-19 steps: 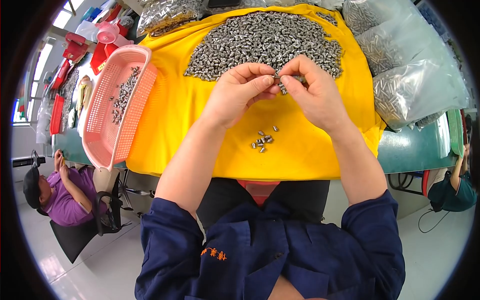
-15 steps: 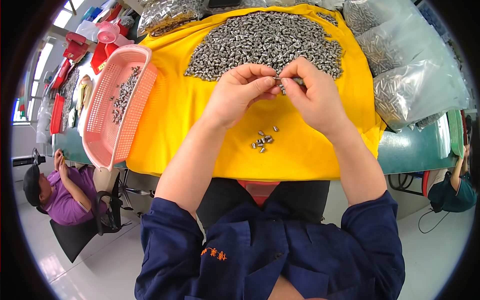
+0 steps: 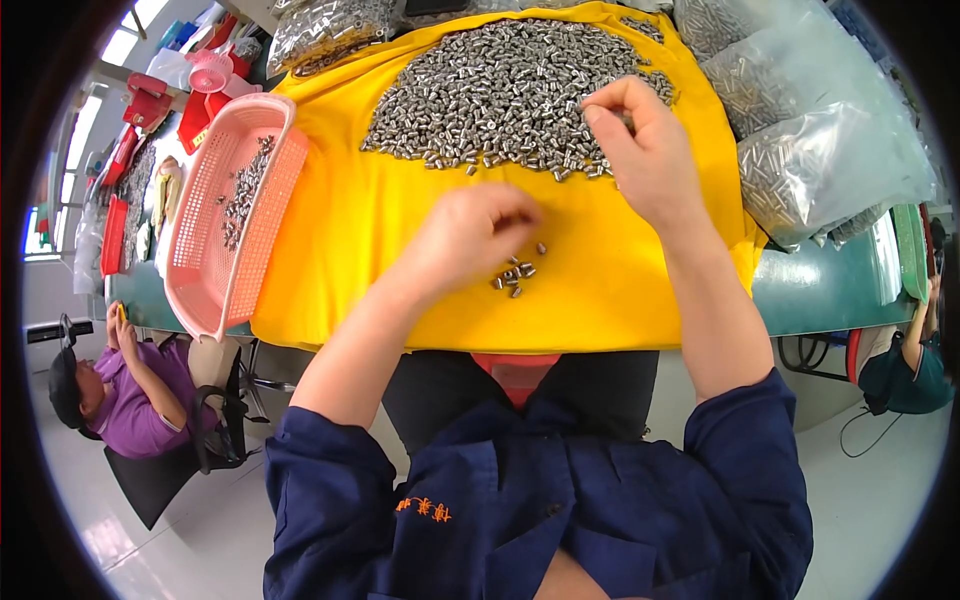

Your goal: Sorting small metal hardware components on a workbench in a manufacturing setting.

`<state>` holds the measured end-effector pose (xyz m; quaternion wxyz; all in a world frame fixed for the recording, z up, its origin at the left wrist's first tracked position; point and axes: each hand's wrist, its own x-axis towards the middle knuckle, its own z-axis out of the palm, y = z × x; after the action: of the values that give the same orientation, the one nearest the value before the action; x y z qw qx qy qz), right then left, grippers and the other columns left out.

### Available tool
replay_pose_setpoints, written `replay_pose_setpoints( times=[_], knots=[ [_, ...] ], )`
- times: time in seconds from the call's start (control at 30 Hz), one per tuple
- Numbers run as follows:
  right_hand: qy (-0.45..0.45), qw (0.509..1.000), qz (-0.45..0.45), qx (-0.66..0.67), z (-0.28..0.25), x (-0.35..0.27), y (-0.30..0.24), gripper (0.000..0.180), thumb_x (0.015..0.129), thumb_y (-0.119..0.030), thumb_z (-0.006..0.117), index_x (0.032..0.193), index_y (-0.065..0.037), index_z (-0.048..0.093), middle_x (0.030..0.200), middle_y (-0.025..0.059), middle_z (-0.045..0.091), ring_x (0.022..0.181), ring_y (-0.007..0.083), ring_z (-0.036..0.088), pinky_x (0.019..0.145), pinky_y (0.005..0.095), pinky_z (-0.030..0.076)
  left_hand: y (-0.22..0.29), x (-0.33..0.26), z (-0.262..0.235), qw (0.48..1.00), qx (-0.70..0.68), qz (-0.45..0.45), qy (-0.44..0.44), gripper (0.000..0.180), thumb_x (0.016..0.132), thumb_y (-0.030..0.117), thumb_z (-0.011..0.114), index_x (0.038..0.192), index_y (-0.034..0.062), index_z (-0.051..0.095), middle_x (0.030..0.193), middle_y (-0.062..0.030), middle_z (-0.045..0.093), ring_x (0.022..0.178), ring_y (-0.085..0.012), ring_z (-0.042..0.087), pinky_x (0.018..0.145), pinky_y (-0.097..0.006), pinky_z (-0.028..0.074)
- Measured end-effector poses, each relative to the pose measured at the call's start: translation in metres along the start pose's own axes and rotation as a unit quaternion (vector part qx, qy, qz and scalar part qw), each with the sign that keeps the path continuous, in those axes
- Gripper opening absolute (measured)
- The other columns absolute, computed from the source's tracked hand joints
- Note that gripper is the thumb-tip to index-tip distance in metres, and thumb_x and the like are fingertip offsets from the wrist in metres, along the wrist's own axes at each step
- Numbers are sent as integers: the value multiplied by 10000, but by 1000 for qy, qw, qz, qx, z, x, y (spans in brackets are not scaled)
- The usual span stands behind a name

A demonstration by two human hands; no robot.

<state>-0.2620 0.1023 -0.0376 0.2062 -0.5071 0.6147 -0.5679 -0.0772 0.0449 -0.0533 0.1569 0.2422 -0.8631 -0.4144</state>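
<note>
A wide heap of small metal cylinders [image 3: 500, 90] lies on a yellow cloth [image 3: 400, 230]. Over the heap's right edge is my right hand [image 3: 650, 150], its thumb and fingers curled together in a pinch; whatever they hold is too small to make out. My left hand [image 3: 465, 235] is lower on the cloth, just left of a small separate group of metal cylinders [image 3: 513, 272]. Its fingers are smeared by motion, so I cannot tell whether anything is in them. One single cylinder [image 3: 542, 248] lies slightly apart from that group.
A pink plastic basket [image 3: 240, 270] with some metal pieces in it stands at the left. Clear bags of metal parts [image 3: 795, 185] crowd the right side, another bag [image 3: 325, 40] the back left. One person [image 3: 150, 385] sits at left, another [image 3: 908, 370] at right.
My hands were together in front of the heap and have parted. The left moved down and left toward the small group; the right moved up and right over the heap.
</note>
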Motion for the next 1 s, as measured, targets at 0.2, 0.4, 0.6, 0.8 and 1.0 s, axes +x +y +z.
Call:
replay_pose_setpoints(
  times=[0.2,0.4,0.6,0.8,1.0],
  knots=[
    [-26,999,-17,40,4,0,2,73,820,-86,546,859,-24,540,690,9,552,589,53,449,529,218,389,3,-8,-4,997,-23,36,-59,106,735,62,612,836,30,627,778,-86,603,688,-204,589,618,-284,469],
    [-14,999,-30,12,6,-2,3,86,805,-93,556,859,-27,545,708,21,578,586,65,471,534,224,403,2,40,8,982,182,40,33,159,740,160,616,861,59,633,764,-96,589,718,-252,594,635,-340,472],
    [-18,999,-28,22,6,-1,-1,90,798,-99,554,856,-30,546,710,47,596,575,102,503,535,246,418,2,41,9,968,247,28,29,150,719,197,630,795,69,613,749,-84,574,697,-273,585,632,-369,470],
    [-25,999,-34,14,4,-2,-4,88,801,-110,550,843,-32,547,695,43,591,558,110,501,526,256,410,13,28,9,956,291,24,25,131,728,163,616,803,55,610,774,-103,586,706,-292,585,642,-385,470],
    [-39,998,-42,-3,6,-2,-4,94,803,-119,546,839,-32,541,696,56,588,557,130,509,532,265,415,10,27,4,964,266,-5,31,158,729,149,616,853,51,621,801,-120,601,723,-303,587,649,-386,470]
  ],
)
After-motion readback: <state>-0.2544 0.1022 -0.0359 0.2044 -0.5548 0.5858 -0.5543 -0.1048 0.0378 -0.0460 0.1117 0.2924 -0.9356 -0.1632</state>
